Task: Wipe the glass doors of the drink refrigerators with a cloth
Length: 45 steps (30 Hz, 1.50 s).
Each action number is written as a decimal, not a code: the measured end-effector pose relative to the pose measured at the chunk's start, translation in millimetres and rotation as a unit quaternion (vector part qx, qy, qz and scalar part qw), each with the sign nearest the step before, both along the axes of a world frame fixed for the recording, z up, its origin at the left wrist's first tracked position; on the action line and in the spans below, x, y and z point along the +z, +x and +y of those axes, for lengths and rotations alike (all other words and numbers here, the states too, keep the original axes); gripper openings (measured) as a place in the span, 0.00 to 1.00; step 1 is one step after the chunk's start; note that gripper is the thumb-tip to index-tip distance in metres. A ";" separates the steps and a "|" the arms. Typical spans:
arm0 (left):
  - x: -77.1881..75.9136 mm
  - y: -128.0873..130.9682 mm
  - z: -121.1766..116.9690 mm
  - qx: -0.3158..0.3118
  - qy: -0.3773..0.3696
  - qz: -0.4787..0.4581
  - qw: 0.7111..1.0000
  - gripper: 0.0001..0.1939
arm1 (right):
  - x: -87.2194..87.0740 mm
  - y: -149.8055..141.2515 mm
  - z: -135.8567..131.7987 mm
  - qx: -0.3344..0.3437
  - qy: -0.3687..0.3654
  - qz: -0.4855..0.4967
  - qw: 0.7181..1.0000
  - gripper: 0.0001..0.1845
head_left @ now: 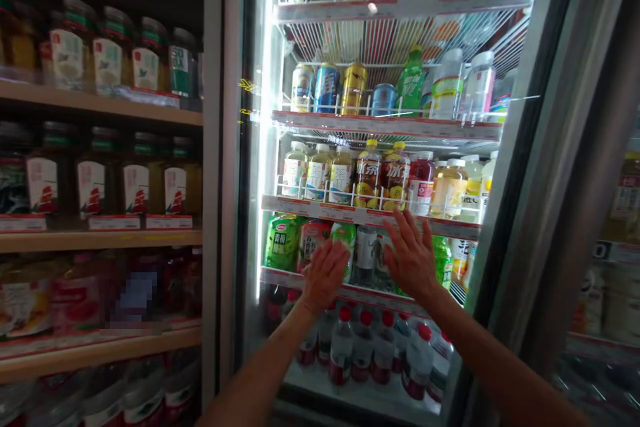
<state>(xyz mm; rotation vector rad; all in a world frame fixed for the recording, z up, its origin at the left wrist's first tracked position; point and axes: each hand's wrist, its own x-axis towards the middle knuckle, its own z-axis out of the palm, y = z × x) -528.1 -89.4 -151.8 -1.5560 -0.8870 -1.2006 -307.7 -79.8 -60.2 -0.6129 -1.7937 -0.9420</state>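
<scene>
Both my arms reach toward a lit drinks cooler. My left hand (pixel 325 273) is in front of the lower shelf, its fingers stretched out and holding nothing. Behind it stand a green drink pack (pixel 283 242) and a red one (pixel 312 244), the red partly hidden. Slightly higher and to the right, my right hand (pixel 411 257) has its fingers spread, also holding nothing. Its fingertips overlap the edge of the shelf with yellow-capped tea bottles (pixel 369 177). Dark-labelled bottles (pixel 366 257) show between my hands. Whether either hand touches anything, I cannot tell.
Upper cooler shelves hold cans (pixel 354 89) and bottles, including a green one (pixel 411 80). Red-capped bottles (pixel 343 347) fill the bottom. Left of the cooler's metal frame (pixel 214 167), a wooden shelf unit (pixel 100 240) carries rows of bottles. A dark metal frame (pixel 555 167) rises on the right.
</scene>
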 end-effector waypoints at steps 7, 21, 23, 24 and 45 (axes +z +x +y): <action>-6.1 -61.5 -8.4 0.053 0.048 -0.205 0.976 0.31 | -5.1 12.6 2.0 -0.008 -0.008 0.009 1.000 0.35; 68.9 -39.3 9.2 0.034 0.081 -0.292 0.952 0.25 | -6.3 42.6 12.8 -0.036 -0.005 0.033 0.999 0.34; 70.8 -30.5 8.4 0.026 0.084 -0.287 0.954 0.26 | -8.2 45.0 14.4 -0.040 -0.005 0.036 0.999 0.34; 68.6 -16.7 7.8 0.023 0.075 -0.247 0.966 0.26 | -9.2 43.8 14.8 -0.039 -0.003 0.035 0.999 0.33; 152.4 63.0 12.8 0.018 -0.028 0.070 0.997 0.24 | 13.9 74.7 28.7 -0.054 0.037 0.094 0.993 0.34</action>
